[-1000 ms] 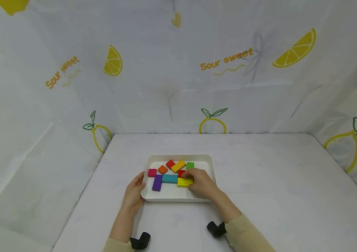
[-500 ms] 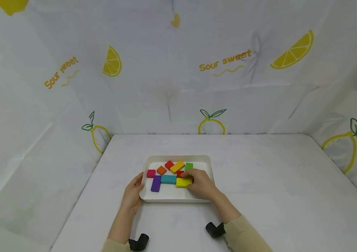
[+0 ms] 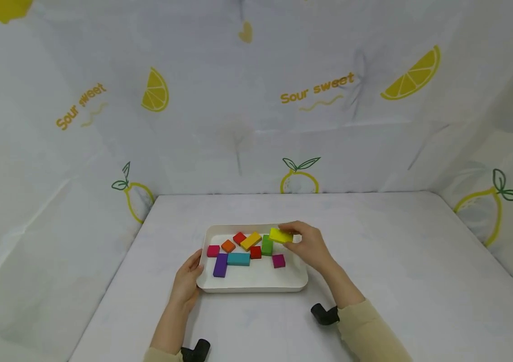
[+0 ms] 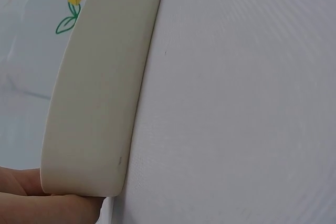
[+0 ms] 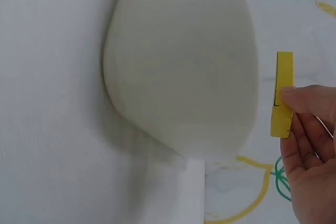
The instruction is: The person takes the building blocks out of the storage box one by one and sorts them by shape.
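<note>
A white rectangular tray (image 3: pixel 252 279) holds several coloured blocks on the table. My left hand (image 3: pixel 186 281) holds the tray by its left side; in the left wrist view the fingers (image 4: pixel 52 208) meet the tray's end wall. My right hand (image 3: pixel 308 246) pinches a yellow block (image 3: pixel 280 236) between thumb and fingers, raised over the tray's back right part. The right wrist view shows the yellow block edge-on, above the rim. Beneath it lie a green block (image 3: pixel 267 245) and a magenta block (image 3: pixel 278 261); a red block (image 3: pixel 255 252) sits beside the green one.
Elsewhere in the tray are a teal block (image 3: pixel 238 259), a purple block (image 3: pixel 220 265), a pink block (image 3: pixel 213 251), an orange block (image 3: pixel 228 246), another red block (image 3: pixel 239 238) and an amber block (image 3: pixel 251 241). A lemon-print curtain (image 3: pixel 220 100) stands behind the white table (image 3: pixel 397 261).
My right hand has lifted the yellow block from the tray floor, up and away to the right. The magenta block and the whole green block now show. My left hand stays at the tray.
</note>
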`<state>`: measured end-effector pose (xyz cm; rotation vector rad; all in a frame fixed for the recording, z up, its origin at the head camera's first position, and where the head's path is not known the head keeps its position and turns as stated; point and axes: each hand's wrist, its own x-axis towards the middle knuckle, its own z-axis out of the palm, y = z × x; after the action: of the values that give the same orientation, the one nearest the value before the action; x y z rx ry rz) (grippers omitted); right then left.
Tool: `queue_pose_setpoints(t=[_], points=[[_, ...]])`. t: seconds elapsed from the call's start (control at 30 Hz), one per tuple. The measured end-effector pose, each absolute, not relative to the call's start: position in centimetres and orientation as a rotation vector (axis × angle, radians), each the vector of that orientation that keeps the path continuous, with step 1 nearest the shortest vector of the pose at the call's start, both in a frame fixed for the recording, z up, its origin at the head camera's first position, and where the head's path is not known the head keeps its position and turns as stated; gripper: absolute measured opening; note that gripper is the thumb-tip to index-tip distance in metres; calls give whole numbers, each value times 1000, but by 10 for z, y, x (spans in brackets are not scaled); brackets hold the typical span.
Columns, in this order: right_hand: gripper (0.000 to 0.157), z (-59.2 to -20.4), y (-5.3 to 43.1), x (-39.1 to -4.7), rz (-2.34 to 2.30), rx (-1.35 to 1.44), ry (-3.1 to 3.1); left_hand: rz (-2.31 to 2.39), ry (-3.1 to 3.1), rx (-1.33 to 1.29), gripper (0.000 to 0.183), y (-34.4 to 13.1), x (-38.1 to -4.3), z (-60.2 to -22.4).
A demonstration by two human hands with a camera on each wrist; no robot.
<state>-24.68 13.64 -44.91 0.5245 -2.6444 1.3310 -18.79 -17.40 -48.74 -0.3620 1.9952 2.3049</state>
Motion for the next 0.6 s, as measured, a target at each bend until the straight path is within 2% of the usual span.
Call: queue_pose_setpoints(t=[0.3,0.6], points=[[41,-443,197,-277,1288,397,-2629,2313,2026,-309,52,-177,-187,-490],[42,-450,217,-295,1355,382,-2762,2290,2006,-356,52,-176,-189,-491]])
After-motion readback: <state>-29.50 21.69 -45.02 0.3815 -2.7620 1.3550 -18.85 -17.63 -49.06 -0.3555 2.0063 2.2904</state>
